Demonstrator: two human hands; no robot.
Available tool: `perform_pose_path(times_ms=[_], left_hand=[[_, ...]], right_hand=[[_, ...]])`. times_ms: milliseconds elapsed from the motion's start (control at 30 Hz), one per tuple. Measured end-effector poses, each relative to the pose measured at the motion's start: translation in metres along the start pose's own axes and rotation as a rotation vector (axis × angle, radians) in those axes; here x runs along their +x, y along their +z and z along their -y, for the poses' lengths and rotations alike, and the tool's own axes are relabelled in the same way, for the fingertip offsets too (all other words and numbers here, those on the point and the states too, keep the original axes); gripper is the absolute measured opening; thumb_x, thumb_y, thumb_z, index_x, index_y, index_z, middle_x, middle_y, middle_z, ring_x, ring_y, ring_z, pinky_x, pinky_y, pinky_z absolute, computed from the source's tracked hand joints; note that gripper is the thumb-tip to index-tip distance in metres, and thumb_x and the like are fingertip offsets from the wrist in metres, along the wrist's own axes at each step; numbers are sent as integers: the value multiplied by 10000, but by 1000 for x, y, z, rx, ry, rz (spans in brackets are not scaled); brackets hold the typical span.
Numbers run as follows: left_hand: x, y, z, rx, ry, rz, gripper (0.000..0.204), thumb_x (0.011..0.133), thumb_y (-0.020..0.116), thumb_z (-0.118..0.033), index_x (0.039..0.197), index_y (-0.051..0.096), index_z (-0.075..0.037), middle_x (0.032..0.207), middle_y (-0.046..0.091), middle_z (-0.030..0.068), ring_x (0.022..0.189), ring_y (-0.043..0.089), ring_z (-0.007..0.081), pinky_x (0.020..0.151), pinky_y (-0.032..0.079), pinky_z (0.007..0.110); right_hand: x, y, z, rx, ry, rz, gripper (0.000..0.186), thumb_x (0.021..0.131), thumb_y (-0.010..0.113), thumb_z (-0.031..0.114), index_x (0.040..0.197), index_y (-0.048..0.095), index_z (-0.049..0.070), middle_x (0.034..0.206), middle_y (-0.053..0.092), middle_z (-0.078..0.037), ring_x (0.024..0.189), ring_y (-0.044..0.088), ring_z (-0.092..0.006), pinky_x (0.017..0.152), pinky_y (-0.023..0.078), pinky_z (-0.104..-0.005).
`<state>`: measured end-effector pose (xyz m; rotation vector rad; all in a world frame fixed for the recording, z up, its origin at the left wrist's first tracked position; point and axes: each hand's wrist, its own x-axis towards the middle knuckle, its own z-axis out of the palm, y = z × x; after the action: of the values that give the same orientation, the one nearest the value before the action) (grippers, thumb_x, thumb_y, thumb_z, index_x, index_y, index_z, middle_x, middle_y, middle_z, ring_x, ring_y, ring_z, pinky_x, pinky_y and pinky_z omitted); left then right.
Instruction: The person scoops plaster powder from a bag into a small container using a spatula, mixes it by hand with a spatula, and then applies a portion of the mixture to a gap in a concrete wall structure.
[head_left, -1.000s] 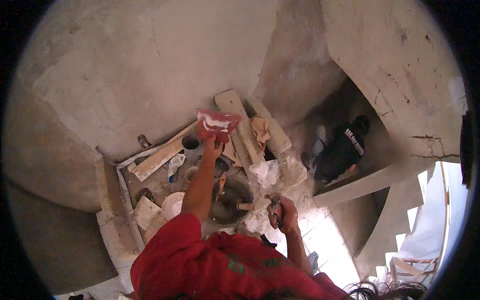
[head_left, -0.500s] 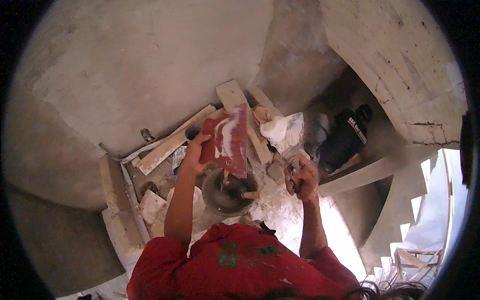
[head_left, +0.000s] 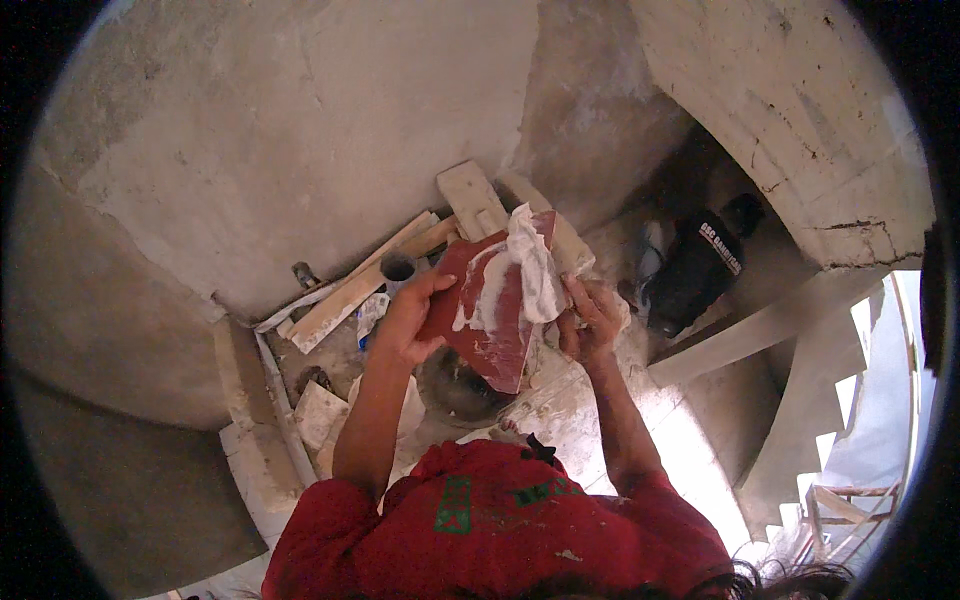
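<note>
1. In the middle of the view, above a round dark metal pan (head_left: 455, 385) on the floor: flat red tile smeared with white paste (head_left: 490, 310), held tilted up in front of the chest.
2. Left hand (head_left: 412, 320) at the tile's left edge, fingers wrapped on it, thumb over the face.
3. Right hand (head_left: 588, 322) at the tile's right edge, fingers closed on a crumpled white cloth (head_left: 535, 265) pressed against the tile's upper face.
4. Behind, against the bare grey concrete wall (head_left: 300, 130): pale wooden planks (head_left: 360, 285) lying slanted, and a black bag (head_left: 695, 270) to the right.
</note>
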<state>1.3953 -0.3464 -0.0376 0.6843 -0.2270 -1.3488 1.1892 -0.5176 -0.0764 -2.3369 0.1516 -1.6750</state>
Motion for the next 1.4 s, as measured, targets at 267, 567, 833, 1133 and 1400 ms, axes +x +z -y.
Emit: perform_pose_path(times_ms=[267,567,833,1133,1400], left_hand=[[-2,-5,-6,55,141,-19,343,876,577,-184,1183,593,-31,1048,694,93,901,687,222,841,565,366],[-11,-3,-11,90,204,10,433,873,567,-174,1279,538,-25,1131,663,90,963,678,206,869,561,361],[-18,-18,-23,117,256,-60,412,886,557,-162,1279,545,-39,1150,659,89,1005,667,209,896,549,363],[-106,-66,-66,81,540,-405,355,889,571,-162,1226,576,-50,1097,670,74,959,665,197,844,554,361],[-210,-109,-67,-84,914,-613,297,924,554,-133,1190,606,-14,1115,686,95,995,670,234,903,541,357]], right_hand=[[26,-42,-8,-8,-136,292,543,628,668,-39,1156,710,83,935,682,-85,734,613,-249,672,507,-348],[77,-83,-6,-5,-327,542,566,621,695,34,1175,717,150,861,650,-27,694,591,-211,641,516,-330],[91,-94,-8,-29,-441,646,582,596,705,95,1174,718,165,829,616,-8,726,580,-217,646,513,-338],[34,-38,48,54,142,748,423,717,629,-58,1115,719,53,949,652,-121,791,631,-258,685,525,-351],[-89,72,148,322,236,1003,502,799,667,68,1282,563,-21,1028,614,-242,961,585,-416,874,476,-473]])
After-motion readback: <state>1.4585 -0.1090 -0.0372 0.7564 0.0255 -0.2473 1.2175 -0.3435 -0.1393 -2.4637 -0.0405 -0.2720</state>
